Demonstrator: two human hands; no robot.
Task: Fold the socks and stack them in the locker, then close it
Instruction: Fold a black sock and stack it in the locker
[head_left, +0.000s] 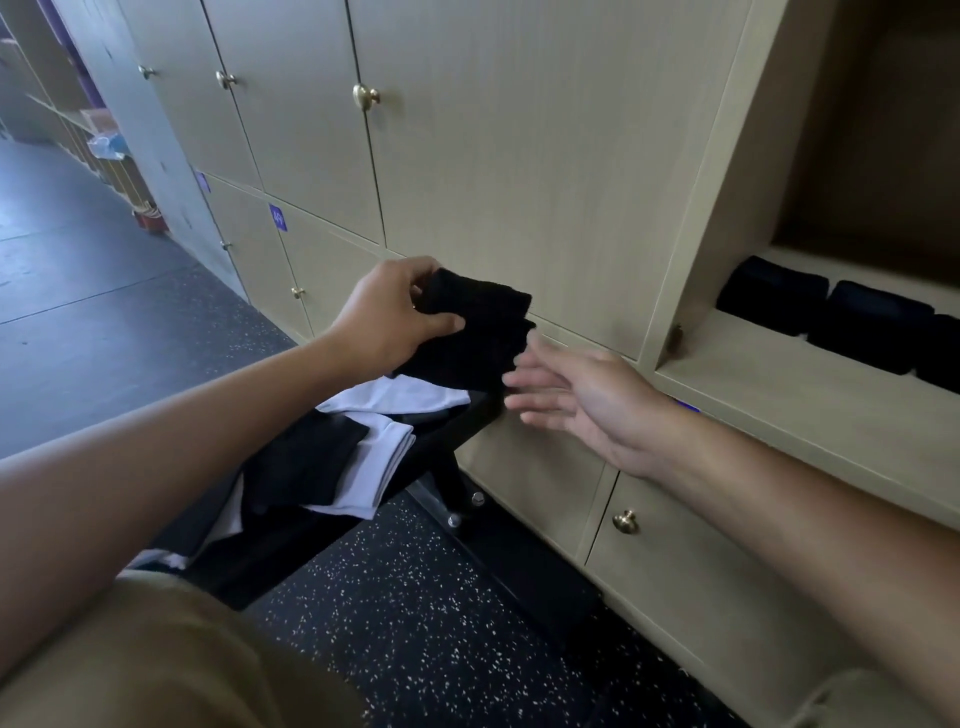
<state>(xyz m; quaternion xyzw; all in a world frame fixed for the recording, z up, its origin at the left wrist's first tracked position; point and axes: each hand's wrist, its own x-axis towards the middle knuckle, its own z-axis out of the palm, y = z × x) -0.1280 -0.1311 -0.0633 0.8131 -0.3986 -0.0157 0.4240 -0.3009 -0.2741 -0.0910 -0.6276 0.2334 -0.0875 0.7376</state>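
My left hand (387, 314) grips a folded black sock (470, 335) in mid-air in front of the locker doors. My right hand (576, 397) is beside it on the right, palm up, fingers straight, the fingertips just at the sock's lower edge. Below lies a pile of black and white socks (358, 447) on a dark bench (447, 431). At the right, the open locker (779, 384) holds several folded dark socks (831, 317) in a row on its shelf. Its door is out of view.
Closed wooden locker doors (519, 156) with brass knobs (365, 96) fill the wall ahead, with more doors below the open shelf. The floor (415, 623) is dark and speckled. A corridor runs off at the upper left.
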